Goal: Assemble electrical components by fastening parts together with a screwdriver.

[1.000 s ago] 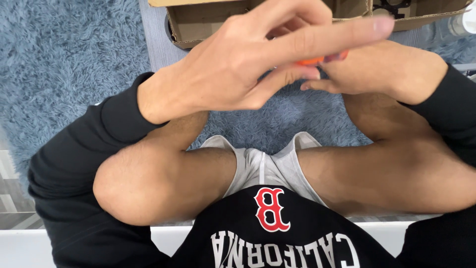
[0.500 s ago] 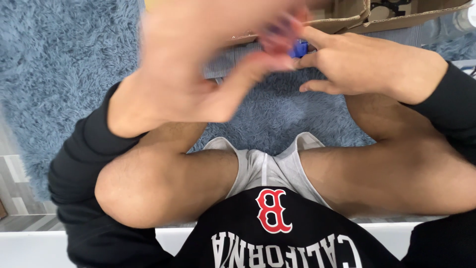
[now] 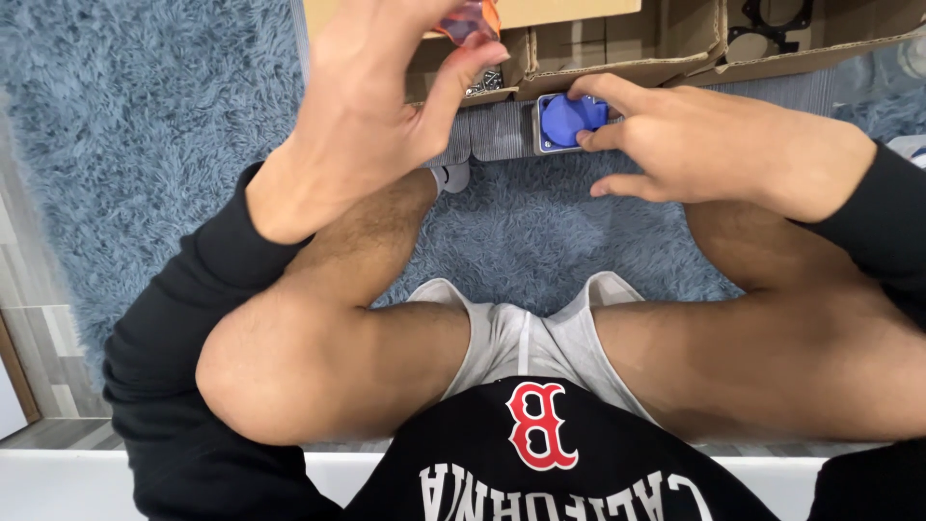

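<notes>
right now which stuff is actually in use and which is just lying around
In use:
- blue socket insert in its grey frame, under the right hand
- orange-handled tool, gripped by the left hand

Lying about:
- cardboard box
- screws
- black gasket
- blue shag rug

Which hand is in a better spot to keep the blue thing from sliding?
Probably the right hand: its fingers already rest on the blue socket. The left hand is raised, pinching an orange tool.
</notes>
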